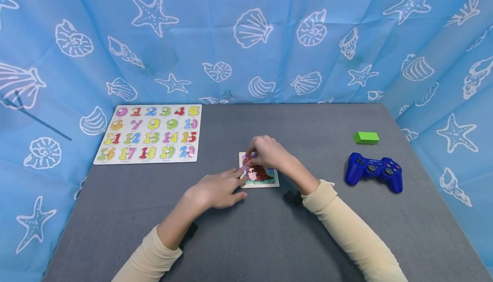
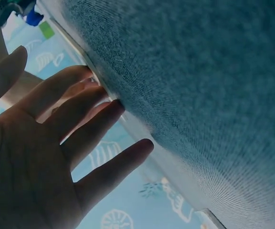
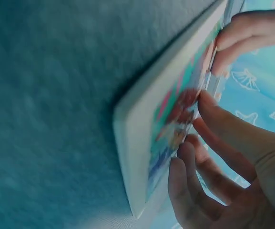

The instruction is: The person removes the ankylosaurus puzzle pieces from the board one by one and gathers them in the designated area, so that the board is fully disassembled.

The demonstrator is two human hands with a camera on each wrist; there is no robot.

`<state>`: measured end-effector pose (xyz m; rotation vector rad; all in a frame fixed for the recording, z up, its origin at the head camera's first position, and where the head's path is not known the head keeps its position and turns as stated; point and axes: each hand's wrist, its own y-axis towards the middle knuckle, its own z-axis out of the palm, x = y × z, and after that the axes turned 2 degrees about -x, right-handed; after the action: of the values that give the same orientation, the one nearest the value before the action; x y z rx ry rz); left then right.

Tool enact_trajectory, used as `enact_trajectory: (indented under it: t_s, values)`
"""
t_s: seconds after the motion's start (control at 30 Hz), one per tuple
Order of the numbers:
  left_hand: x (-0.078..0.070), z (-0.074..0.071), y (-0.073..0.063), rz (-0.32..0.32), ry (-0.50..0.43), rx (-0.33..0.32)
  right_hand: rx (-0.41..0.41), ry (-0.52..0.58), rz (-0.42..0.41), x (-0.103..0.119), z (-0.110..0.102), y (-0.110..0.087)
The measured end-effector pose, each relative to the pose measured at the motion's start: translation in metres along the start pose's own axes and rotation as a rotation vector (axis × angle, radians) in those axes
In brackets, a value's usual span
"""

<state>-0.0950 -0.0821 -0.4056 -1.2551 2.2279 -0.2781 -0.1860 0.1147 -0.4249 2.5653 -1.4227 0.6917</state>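
A small square picture puzzle [image 1: 265, 182] with a pale border lies flat on the grey table, showing a face with long red-brown hair. My right hand [image 1: 269, 152] arches over its upper left part, thumb and fingertips pinching a reddish puzzle piece at its surface. The right wrist view shows these fingertips low against the puzzle [image 3: 175, 114]; they hide most of the piece. At the puzzle's left edge my left hand [image 1: 217, 189] rests with fingers extended, fingertips touching the border. In the left wrist view the left hand [image 2: 46, 143] has its fingers spread.
A white number board [image 1: 146, 134] with coloured numerals from 0 to 20 lies at the back left. To the right are a green block [image 1: 366, 138] and a blue game controller [image 1: 373, 171]. A blue seashell-patterned curtain [image 1: 246, 38] hangs along the back and sides.
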Motion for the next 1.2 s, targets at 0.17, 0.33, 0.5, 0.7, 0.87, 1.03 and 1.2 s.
enact_trajectory:
  t_s: [0.17,0.33,0.5,0.7,0.87,1.03,1.2]
  values:
    - [-0.002,0.000,-0.001,-0.006,0.006,-0.007,0.069,0.082,0.011,-0.006,-0.004,0.008]
    - [-0.002,0.001,-0.001,-0.019,0.000,0.002,0.069,0.118,-0.001,-0.009,-0.003,0.010]
    - [-0.002,0.001,-0.001,-0.019,0.004,-0.003,0.035,0.025,-0.003,-0.003,0.000,0.008]
    - [-0.002,0.001,0.000,-0.009,0.016,-0.010,-0.001,-0.058,0.004,0.005,0.000,0.002]
    - [-0.003,0.001,0.000,-0.019,0.018,-0.003,0.001,-0.048,0.005,0.002,-0.001,0.001]
    - [-0.004,0.000,0.000,-0.028,0.019,0.005,0.080,0.076,0.008,-0.009,-0.003,0.007]
    - [-0.004,0.002,0.002,-0.033,0.020,0.015,0.161,0.165,0.014,-0.020,-0.005,0.015]
